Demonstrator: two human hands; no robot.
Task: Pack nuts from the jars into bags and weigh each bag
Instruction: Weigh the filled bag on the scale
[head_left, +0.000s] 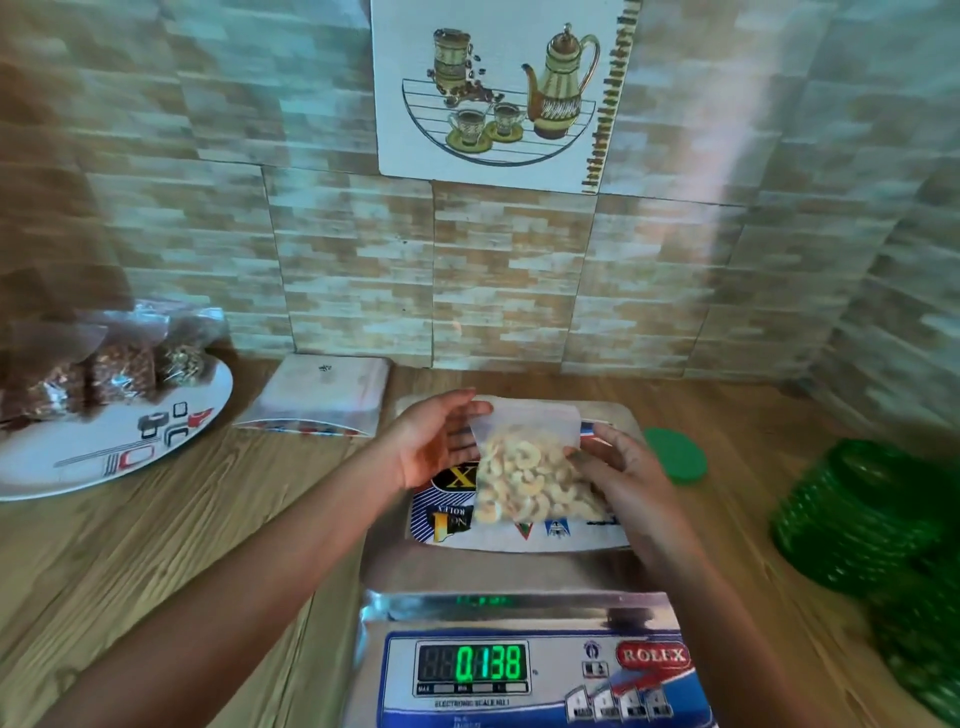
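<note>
Both bare forearms reach in, left from 7 o'clock, right from 5. Left hand open, palm turned inward, fingers straight toward 1 o'clock. Right hand back-up, fingertips toward 10 o'clock, possibly curled in a pinch; too blurred to call.

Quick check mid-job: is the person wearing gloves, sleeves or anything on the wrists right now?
No. The left hand and right hand are bare, with no gloves or rings visible. The left forearm and right forearm are uncovered as far as the frame shows: no sleeves, watch or bracelets in view.
</note>
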